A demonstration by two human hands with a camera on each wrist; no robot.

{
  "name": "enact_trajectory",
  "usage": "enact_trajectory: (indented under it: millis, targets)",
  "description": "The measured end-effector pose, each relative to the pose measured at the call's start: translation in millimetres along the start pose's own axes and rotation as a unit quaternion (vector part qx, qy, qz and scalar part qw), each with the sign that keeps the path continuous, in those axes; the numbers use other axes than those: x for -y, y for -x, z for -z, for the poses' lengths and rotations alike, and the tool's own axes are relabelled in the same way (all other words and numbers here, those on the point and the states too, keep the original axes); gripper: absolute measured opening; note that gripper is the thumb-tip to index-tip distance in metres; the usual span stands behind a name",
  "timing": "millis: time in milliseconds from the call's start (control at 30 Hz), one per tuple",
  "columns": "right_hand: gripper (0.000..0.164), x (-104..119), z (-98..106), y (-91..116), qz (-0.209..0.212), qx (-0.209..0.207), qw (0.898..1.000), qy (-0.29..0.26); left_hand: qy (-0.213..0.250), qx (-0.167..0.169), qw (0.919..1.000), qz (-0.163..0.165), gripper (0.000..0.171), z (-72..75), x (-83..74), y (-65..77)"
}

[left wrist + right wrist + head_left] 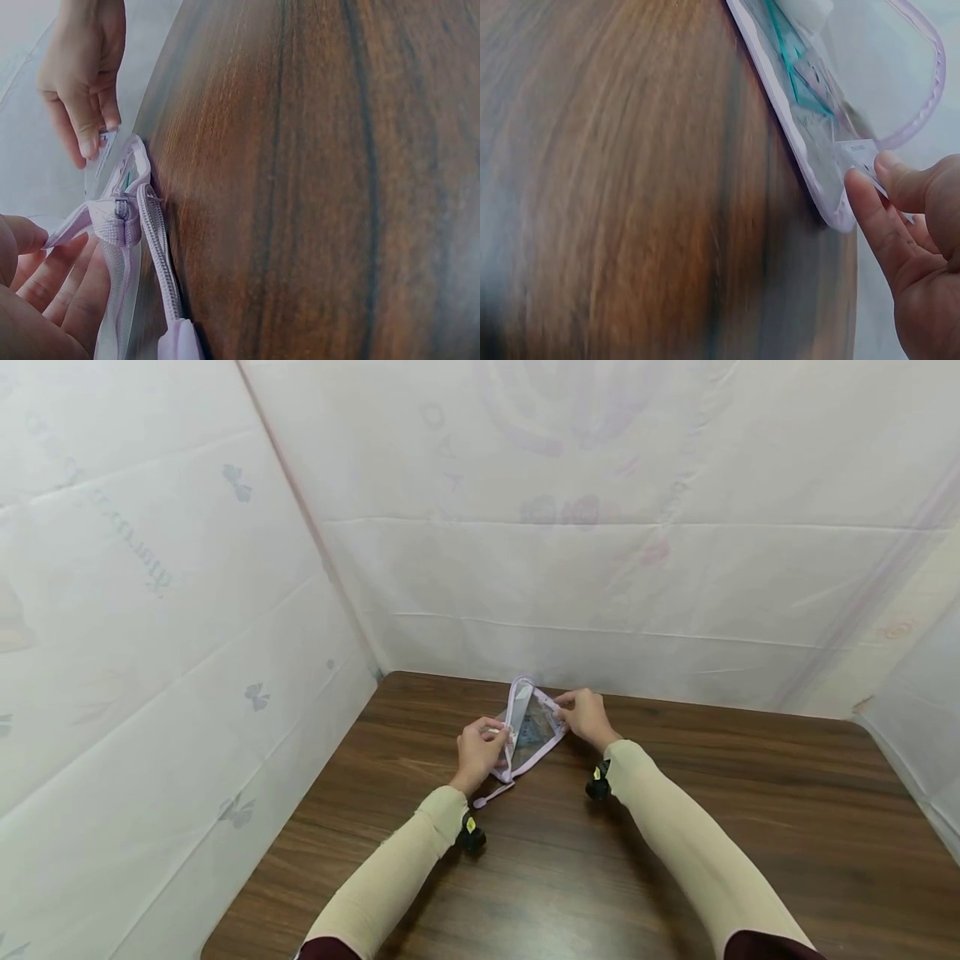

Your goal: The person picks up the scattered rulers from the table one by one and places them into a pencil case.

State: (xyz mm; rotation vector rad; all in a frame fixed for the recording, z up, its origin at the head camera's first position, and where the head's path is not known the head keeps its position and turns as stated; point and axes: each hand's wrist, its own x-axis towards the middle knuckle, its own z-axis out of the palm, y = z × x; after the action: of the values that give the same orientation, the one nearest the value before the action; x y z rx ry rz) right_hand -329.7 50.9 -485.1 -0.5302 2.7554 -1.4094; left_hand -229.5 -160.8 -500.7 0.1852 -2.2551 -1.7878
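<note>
A see-through zip pouch (537, 745) with lilac trim stands unzipped near the table's back edge, its mouth spread. My left hand (477, 753) pinches the pouch's lilac-trimmed edge on the left side, between thumb and fingers. On the other side, my right hand (588, 718) pinches a thin clear piece with small printed markings (859, 154) at the pouch's right corner. Inside the pouch, the right wrist view shows a teal-edged clear item (789, 64) and something white (808, 12). The lilac zipper pull (180, 341) hangs from the pouch's near end toward me.
The dark wood table (720, 827) runs toward me and to the right. White printed sheeting (600, 577) rises right behind its back edge, with more of it along the left side (172, 693).
</note>
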Motion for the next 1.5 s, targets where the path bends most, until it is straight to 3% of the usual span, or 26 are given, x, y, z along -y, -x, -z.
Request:
enact_trajectory:
  millis: [433, 800, 1267, 1500]
  targets:
    - [0.025, 12, -21, -1, -0.009, -0.018, 0.999, -0.04, 0.002, 0.0, 1.0, -0.001, 0.007, 0.7, 1.3, -1.0]
    - [0.025, 19, -40, 1, -0.047, -0.036, 0.996, -0.069, -0.012, 0.0, 0.9999, -0.003, 0.007, 2.7, -0.3, 0.4]
    - [0.024, 17, -49, 1, -0.035, -0.04, 0.998, -0.034, -0.006, 0.004, 1.0, 0.0, 0.007, 0.4, -1.2, 1.2]
    - [0.034, 14, -45, 2, -0.034, -0.033, 0.999, 0.001, -0.01, 0.003, 0.9999, -0.004, 0.007, -0.8, -1.0, 2.0]
